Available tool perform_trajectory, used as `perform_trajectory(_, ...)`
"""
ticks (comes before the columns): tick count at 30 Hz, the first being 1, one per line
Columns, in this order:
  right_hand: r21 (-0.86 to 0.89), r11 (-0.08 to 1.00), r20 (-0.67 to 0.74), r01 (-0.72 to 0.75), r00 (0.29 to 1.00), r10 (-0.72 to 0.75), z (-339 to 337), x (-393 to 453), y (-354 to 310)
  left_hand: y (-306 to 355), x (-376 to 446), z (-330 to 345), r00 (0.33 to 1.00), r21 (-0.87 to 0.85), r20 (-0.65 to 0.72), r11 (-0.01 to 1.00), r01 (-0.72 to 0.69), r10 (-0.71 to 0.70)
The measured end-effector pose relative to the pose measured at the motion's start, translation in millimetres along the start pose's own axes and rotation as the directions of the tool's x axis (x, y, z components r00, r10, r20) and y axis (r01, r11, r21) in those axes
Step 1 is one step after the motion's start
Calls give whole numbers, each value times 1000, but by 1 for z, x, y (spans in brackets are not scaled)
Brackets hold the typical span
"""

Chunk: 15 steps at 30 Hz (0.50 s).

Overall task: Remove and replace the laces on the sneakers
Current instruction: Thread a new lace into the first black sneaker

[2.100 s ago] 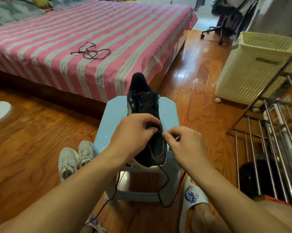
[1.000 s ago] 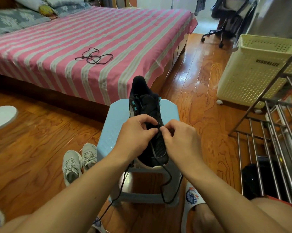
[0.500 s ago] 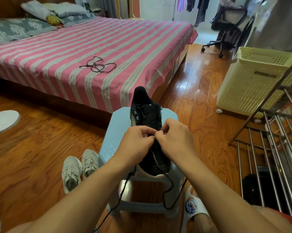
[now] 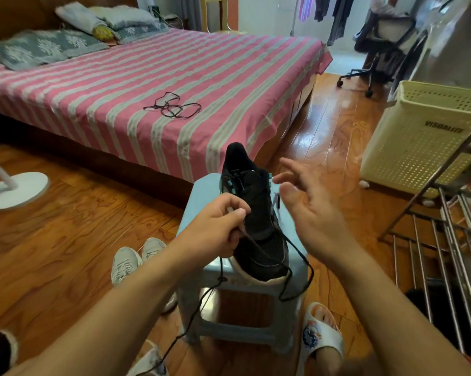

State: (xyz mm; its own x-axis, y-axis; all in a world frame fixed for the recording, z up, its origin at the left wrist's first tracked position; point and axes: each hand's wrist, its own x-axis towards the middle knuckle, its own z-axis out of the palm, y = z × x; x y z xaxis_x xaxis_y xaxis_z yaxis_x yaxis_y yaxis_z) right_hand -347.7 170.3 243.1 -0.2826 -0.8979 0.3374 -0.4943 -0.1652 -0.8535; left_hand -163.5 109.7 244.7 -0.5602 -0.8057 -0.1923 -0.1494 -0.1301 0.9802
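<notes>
A black sneaker (image 4: 256,213) with teal eyelets lies on a light blue plastic stool (image 4: 201,191), toe toward me. My left hand (image 4: 215,229) pinches the black lace (image 4: 296,267) at the sneaker's left side; one lace end hangs down past the stool, another loops off the stool's right front. My right hand (image 4: 307,210) hovers to the right of the sneaker with fingers spread, holding nothing. A second loose black lace (image 4: 174,107) lies in a tangle on the pink striped bed (image 4: 120,85).
A pair of grey sneakers (image 4: 136,259) sits on the wood floor left of the stool. A cream laundry basket (image 4: 424,137) and a metal rack (image 4: 446,240) stand at right. A white fan base (image 4: 14,188) is at left. My slippered foot (image 4: 321,335) is below the stool.
My right hand has let go of the lace and lifted away to the right with fingers spread. My left hand keeps its pinch on the lace. The camera has tilted up.
</notes>
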Motion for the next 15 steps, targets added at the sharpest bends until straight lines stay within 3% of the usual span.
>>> perform_trajectory(2,-28,996,360,87,930,-71,19,-20,-9,4,-13,-6,998,11,50,999,-50,49)
perform_trajectory(3,-101,980,410,173,905,-118,28,-27,-4,5,-17,-10,994,51,82,995,-80,76)
perform_trajectory(5,-106,984,263,147,958,-115,27,-23,7,3,-21,-28,984,301,145,943,-144,104)
perform_trajectory(6,-51,998,144,40,989,-32,17,-16,12,-2,-20,-42,984,512,150,844,-160,95)
perform_trajectory(8,106,988,60,-111,993,105,-18,-5,11,-16,-16,-76,997,865,65,496,-77,41)
perform_trajectory(10,90,984,314,-153,942,117,-51,-5,9,-25,-18,-106,986,960,-167,229,158,20)
perform_trajectory(11,50,988,509,-148,855,102,-60,-11,6,-24,-23,-113,956,949,-286,153,275,57)
perform_trajectory(13,18,990,725,-137,684,82,-64,-23,-3,-12,-34,-111,890,911,-412,109,398,196)
perform_trajectory(14,44,986,719,-162,690,81,-59,-25,-8,-4,-39,-102,880,924,-383,136,358,281)
perform_trajectory(15,116,965,650,-234,753,105,-49,-25,-13,3,-44,-91,884,952,-293,197,234,365)
